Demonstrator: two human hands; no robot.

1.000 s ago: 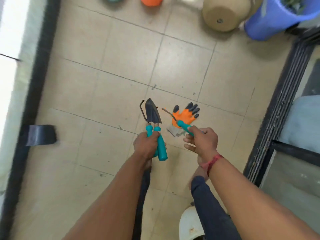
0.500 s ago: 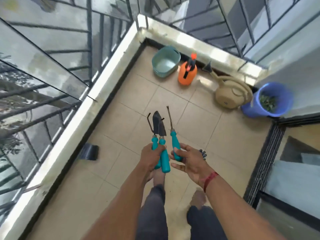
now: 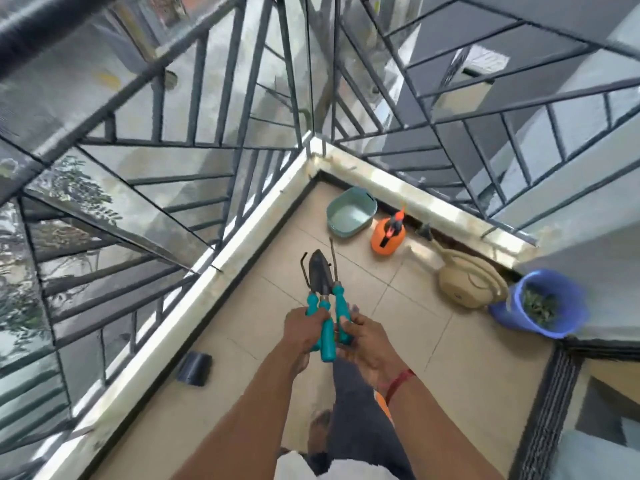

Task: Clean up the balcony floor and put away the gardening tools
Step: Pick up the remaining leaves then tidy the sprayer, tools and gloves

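— Measured from the teal tub [image 3: 351,213], where are the gardening tools [image 3: 322,289]?

— Nearer you than the tub and slightly left of it, raised off the floor [image 3: 415,341]. Your left hand [image 3: 304,327] has its fingers wrapped tight round two teal handles, the cultivator [image 3: 312,301] and the trowel [image 3: 320,271], with the blades aimed toward the tub. Your right hand [image 3: 363,341] clamps the weeder [image 3: 338,299] handle against them. I'd say that's to bundle all three for one carry.

— And right of the tub?

— The orange sprayer [image 3: 388,237] is just beside it, then the watering can [image 3: 467,284], and the blue bucket [image 3: 540,306] is farthest. That row looks like the storage corner, and the open-topped tub is a likely home for your bundle.
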